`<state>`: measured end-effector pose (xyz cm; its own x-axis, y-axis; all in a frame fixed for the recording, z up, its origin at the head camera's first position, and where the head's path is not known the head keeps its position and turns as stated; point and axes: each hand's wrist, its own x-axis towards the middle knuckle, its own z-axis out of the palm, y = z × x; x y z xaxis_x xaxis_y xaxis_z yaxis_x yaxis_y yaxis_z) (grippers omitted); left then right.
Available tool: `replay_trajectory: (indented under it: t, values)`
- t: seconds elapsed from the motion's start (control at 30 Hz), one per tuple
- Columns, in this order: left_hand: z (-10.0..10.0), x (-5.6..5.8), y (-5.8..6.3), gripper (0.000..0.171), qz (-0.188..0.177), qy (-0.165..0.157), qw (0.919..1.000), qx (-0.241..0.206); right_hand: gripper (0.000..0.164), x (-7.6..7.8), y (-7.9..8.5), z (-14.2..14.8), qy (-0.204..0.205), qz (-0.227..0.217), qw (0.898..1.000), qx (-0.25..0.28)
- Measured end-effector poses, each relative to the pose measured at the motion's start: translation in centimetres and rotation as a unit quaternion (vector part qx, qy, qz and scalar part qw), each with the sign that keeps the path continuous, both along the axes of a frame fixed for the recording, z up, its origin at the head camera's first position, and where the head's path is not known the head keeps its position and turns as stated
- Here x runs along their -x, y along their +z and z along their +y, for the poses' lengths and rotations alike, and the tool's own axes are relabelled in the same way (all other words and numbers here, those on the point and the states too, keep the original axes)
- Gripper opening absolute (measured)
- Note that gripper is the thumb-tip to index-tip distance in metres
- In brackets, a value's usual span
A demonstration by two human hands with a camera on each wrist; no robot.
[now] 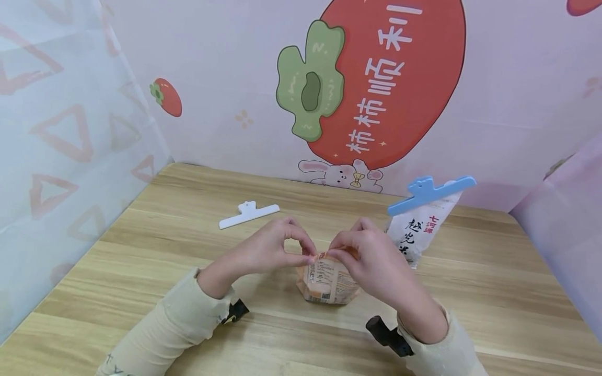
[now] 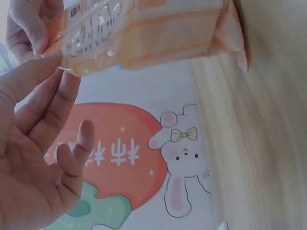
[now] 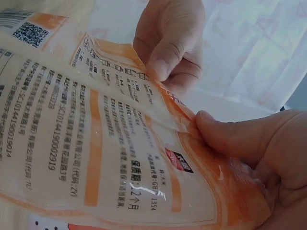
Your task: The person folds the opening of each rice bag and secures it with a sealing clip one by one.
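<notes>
A small orange-and-cream plastic rice bag [image 1: 329,284], printed with text and a QR code, stands on the table between both hands. My left hand [image 1: 273,249] pinches its top edge on the left between thumb and index finger; the other fingers of that hand [image 2: 41,158] are spread loosely below the bag in the left wrist view. My right hand [image 1: 373,258] pinches the same edge on the right, its thumb [image 3: 225,134] lying over the orange border. The two hands' fingertips are close together along the top edge.
Behind the left hand, a white bag clip [image 1: 249,214] lies on the wooden table [image 1: 155,250]. At the back right stands a white rice bag [image 1: 418,230] with a blue clip [image 1: 430,194] across its top. Printed cloth walls [image 1: 226,68] border the table.
</notes>
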<state>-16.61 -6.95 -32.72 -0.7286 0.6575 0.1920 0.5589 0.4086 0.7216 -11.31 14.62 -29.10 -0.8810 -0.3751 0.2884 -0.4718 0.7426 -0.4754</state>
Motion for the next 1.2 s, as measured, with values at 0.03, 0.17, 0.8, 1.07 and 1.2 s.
replay_trajectory:
  t: [0.03,0.17,0.8,1.07,1.2]
  values:
    - [0.1,-0.1,0.0,0.004,-0.002,0.006,1.0000,-0.007,0.007,-0.1,-0.1,-0.1,0.000,0.012,1.000,-0.001]
    - [0.7,-0.5,0.0,0.004,0.004,0.018,0.9993,-0.031,0.006,-0.4,-0.3,-0.2,0.002,0.053,0.998,-0.016]
    - [0.7,-0.2,-0.4,0.005,0.039,-0.006,0.9986,-0.036,0.007,0.1,-0.1,0.2,0.017,-0.004,1.000,0.019]
    - [0.5,-0.2,-0.8,0.005,0.043,0.000,0.9985,-0.034,0.008,0.8,0.0,0.7,0.025,-0.051,0.997,0.060]
    - [0.4,-0.1,-1.1,0.004,0.053,0.006,0.9983,-0.025,0.008,1.0,-0.1,0.9,0.033,-0.061,0.996,0.063]
